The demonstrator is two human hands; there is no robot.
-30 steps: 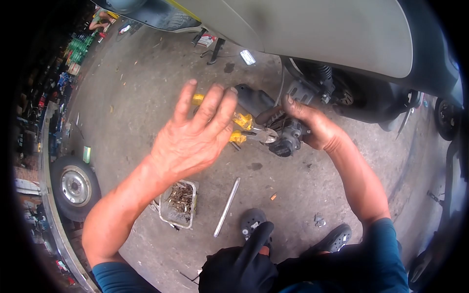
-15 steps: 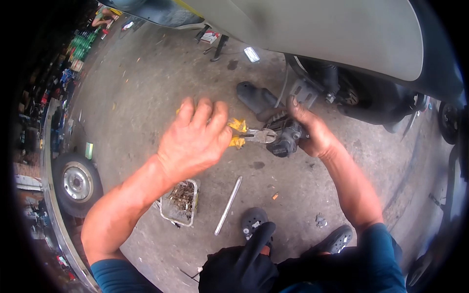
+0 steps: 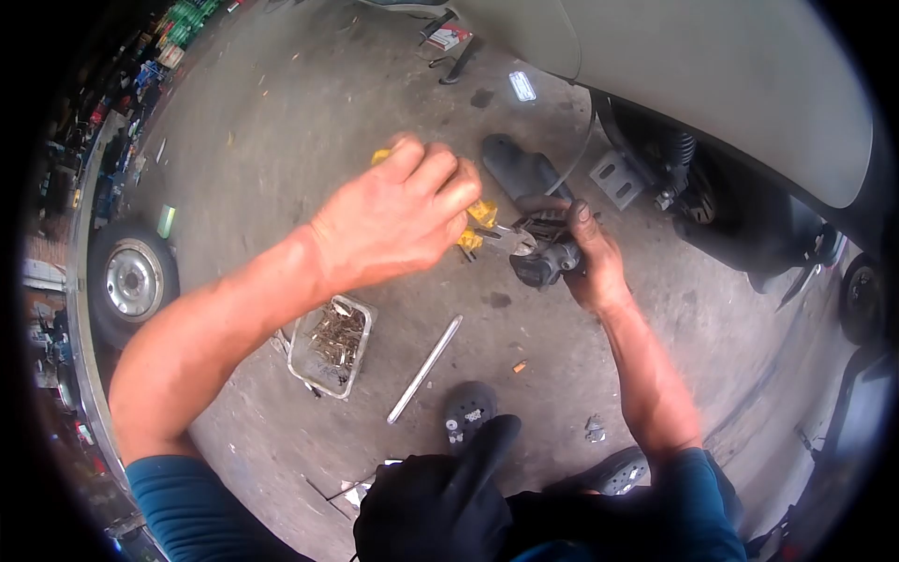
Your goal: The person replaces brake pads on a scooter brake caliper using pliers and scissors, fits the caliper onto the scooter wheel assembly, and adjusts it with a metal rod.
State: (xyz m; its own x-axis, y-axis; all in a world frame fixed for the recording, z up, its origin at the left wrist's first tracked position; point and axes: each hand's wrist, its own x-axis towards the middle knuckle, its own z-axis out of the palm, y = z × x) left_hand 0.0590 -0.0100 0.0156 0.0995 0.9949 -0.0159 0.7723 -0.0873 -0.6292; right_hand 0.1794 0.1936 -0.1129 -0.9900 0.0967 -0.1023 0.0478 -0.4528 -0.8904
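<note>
At black part (image 3: 541,269), our left hand (image 3: 398,201) grasps yellow-handled pliers (image 3: 514,242), jaws at its left side, contact too fine to tell; our right hand (image 3: 596,270) clasps black part from its right. We judge work underway: pliers placed, part held up; whether anything is cut or loosened, we cannot tell. Edges: black cover (image 3: 522,170) just above black part, vehicle panel (image 3: 721,84) above right. Widest room: floor (image 3: 243,178) left of it; tray (image 3: 320,372) and metal bar (image 3: 426,368) sit below left.
</note>
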